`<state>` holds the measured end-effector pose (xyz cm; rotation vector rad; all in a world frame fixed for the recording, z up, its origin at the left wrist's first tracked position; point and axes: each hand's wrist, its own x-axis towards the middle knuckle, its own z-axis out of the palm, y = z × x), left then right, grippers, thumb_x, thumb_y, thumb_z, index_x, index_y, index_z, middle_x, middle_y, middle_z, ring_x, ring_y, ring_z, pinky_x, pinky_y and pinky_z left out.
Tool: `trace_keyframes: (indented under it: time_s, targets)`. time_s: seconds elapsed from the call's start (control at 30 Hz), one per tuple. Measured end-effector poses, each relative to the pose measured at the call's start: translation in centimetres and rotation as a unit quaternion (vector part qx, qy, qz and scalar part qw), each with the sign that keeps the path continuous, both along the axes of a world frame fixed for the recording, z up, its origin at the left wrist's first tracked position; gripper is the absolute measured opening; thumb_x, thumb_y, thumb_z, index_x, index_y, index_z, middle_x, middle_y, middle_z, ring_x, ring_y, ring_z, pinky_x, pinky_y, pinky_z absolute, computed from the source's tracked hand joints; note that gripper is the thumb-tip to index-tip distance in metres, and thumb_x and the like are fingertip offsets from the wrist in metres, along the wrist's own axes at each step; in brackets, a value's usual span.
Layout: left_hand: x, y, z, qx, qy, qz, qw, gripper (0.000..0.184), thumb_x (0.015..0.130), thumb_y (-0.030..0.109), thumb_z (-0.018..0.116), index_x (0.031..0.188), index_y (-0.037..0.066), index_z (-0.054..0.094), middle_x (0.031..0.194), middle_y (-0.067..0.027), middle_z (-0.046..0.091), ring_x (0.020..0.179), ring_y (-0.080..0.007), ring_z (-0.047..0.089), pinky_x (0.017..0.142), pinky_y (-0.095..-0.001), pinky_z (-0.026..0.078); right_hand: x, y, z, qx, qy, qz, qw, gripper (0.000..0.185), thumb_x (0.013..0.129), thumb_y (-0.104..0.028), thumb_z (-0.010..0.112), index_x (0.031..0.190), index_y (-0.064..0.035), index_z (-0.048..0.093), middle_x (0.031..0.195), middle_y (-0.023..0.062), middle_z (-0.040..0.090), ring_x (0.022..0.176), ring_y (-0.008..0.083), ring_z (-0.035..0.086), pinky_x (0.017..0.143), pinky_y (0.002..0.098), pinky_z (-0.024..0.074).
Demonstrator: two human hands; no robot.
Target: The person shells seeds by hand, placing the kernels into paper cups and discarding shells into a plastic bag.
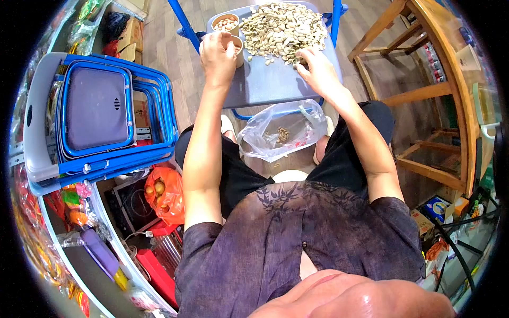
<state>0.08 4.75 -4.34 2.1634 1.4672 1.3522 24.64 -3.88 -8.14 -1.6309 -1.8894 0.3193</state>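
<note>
A pile of pale, flattish seeds or nuts (pixel 283 29) covers the far part of a grey folding chair seat (pixel 265 87). At its left stand two paper cups; the far cup (pixel 225 24) holds rounder beige pieces. My left hand (pixel 218 61) is over the near cup (pixel 238 52), fingers bent together, partly hiding it; whatever they pinch cannot be made out. At the pile's near right edge, my right hand (pixel 321 74) has its thumb and forefinger closed around a small dark spot, too small to name. A few loose pieces lie near it.
Below the seat, a clear plastic bag (pixel 281 130) holds some small brown bits between my feet. Folded blue-framed chairs (pixel 98 111) stand left, above an orange bag (pixel 165 193) of round items. A wooden frame (pixel 456 100) stands right; shelves line the left side.
</note>
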Motion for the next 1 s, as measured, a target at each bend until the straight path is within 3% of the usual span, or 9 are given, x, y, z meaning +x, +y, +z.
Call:
trace_keyframes:
  time_s: [0.03, 0.17, 0.4, 0.7, 0.77, 0.8, 0.87, 0.97, 1.0]
  targets:
    - [0.4, -0.4, 0.5, 0.118, 0.057, 0.023, 0.991, 0.012, 0.078, 0.004, 0.062, 0.090, 0.004, 0.065, 0.091, -0.0131, 0.064, 0.086, -0.0301, 0.062, 0.078, -0.0392, 0.049, -0.1, -0.1, 0.0, 0.062, -0.021, -0.004, 0.998, 0.024, 0.085, -0.018, 0.064, 0.105, -0.0049, 0.062, 0.110, 0.0132, 0.060, 0.102, 0.0309, 0.060, 0.086, 0.0384, 0.0489]
    - [3.3, -2.5, -1.3, 0.055, 0.114, -0.151, 0.980, 0.015, 0.080, 0.001, 0.058, 0.093, 0.007, 0.065, 0.090, -0.0145, 0.061, 0.092, -0.0320, 0.060, 0.077, -0.0427, 0.049, 0.2, -0.3, 0.4, 0.021, -0.005, -0.009, 1.000, 0.025, 0.085, -0.017, 0.064, 0.107, -0.0059, 0.062, 0.117, 0.0115, 0.057, 0.108, 0.0303, 0.058, 0.091, 0.0376, 0.0479]
    - [5.7, -3.4, -7.1, -0.040, 0.272, -0.124, 0.953, 0.020, 0.084, 0.006, 0.052, 0.098, 0.008, 0.066, 0.099, -0.0127, 0.059, 0.096, -0.0323, 0.061, 0.081, -0.0407, 0.052, 0.4, -0.5, 0.8, 0.011, 0.018, 0.002, 1.000, 0.023, 0.085, -0.018, 0.063, 0.105, -0.0058, 0.064, 0.114, 0.0113, 0.059, 0.108, 0.0309, 0.058, 0.092, 0.0391, 0.0474]
    - [5.7, -0.9, -8.7, -0.072, 0.142, -0.092, 0.983, 0.007, 0.081, 0.005, 0.060, 0.086, 0.006, 0.064, 0.083, -0.0196, 0.063, 0.082, -0.0387, 0.062, 0.076, -0.0444, 0.051, 1.5, -0.9, 1.1, 0.015, 0.034, 0.001, 0.999, 0.022, 0.086, -0.019, 0.059, 0.104, -0.0063, 0.064, 0.113, 0.0121, 0.060, 0.107, 0.0321, 0.058, 0.091, 0.0404, 0.0473]
    - [5.5, -0.5, -9.1, -0.054, 0.136, -0.094, 0.985, 0.008, 0.080, 0.006, 0.064, 0.088, 0.006, 0.065, 0.080, -0.0149, 0.065, 0.078, -0.0307, 0.065, 0.072, -0.0391, 0.051, 1.7, -1.0, 1.3, 0.020, 0.038, -0.002, 0.999, 0.022, 0.086, -0.018, 0.059, 0.103, -0.0062, 0.064, 0.112, 0.0124, 0.060, 0.107, 0.0329, 0.058, 0.091, 0.0404, 0.0472]
    - [5.6, -0.7, -8.4, -0.195, 0.019, -0.117, 0.974, 0.011, 0.080, 0.006, 0.065, 0.090, 0.005, 0.066, 0.079, -0.0113, 0.066, 0.074, -0.0246, 0.063, 0.069, -0.0356, 0.051, 1.9, -1.0, 1.3, 0.020, 0.051, 0.000, 0.999, 0.023, 0.086, -0.017, 0.060, 0.105, -0.0041, 0.064, 0.108, 0.0104, 0.062, 0.101, 0.0286, 0.060, 0.088, 0.0365, 0.0480]
    - [5.3, -0.3, -8.1, -0.408, -0.239, -0.218, 0.854, 0.019, 0.080, 0.012, 0.069, 0.097, 0.003, 0.068, 0.080, -0.0021, 0.066, 0.069, -0.0102, 0.058, 0.067, -0.0252, 0.047, 2.3, -0.8, 1.1, 0.022, 0.063, 0.000, 0.998, 0.024, 0.086, -0.016, 0.061, 0.106, -0.0020, 0.063, 0.104, 0.0084, 0.064, 0.096, 0.0244, 0.063, 0.084, 0.0326, 0.0488]
    - [5.6, -1.5, -4.8, -0.525, -0.419, -0.276, 0.687, 0.026, 0.083, 0.006, 0.070, 0.108, 0.002, 0.063, 0.089, -0.0030, 0.065, 0.074, -0.0110, 0.061, 0.071, -0.0231, 0.050, 2.7, -0.4, 0.6, -0.091, 0.227, 0.030, 0.969, 0.024, 0.089, -0.018, 0.060, 0.106, -0.0010, 0.063, 0.094, 0.0049, 0.067, 0.087, 0.0154, 0.063, 0.074, 0.0274, 0.0494]
    - [5.6, -1.6, -4.8, -0.526, -0.418, -0.276, 0.687, 0.026, 0.083, 0.006, 0.070, 0.108, 0.002, 0.063, 0.089, -0.0030, 0.065, 0.074, -0.0110, 0.061, 0.071, -0.0231, 0.050, 2.5, -0.5, 0.9, -0.141, 0.297, 0.045, 0.943, 0.025, 0.091, -0.021, 0.059, 0.107, -0.0027, 0.064, 0.090, 0.0036, 0.067, 0.082, 0.0118, 0.063, 0.068, 0.0254, 0.0483]
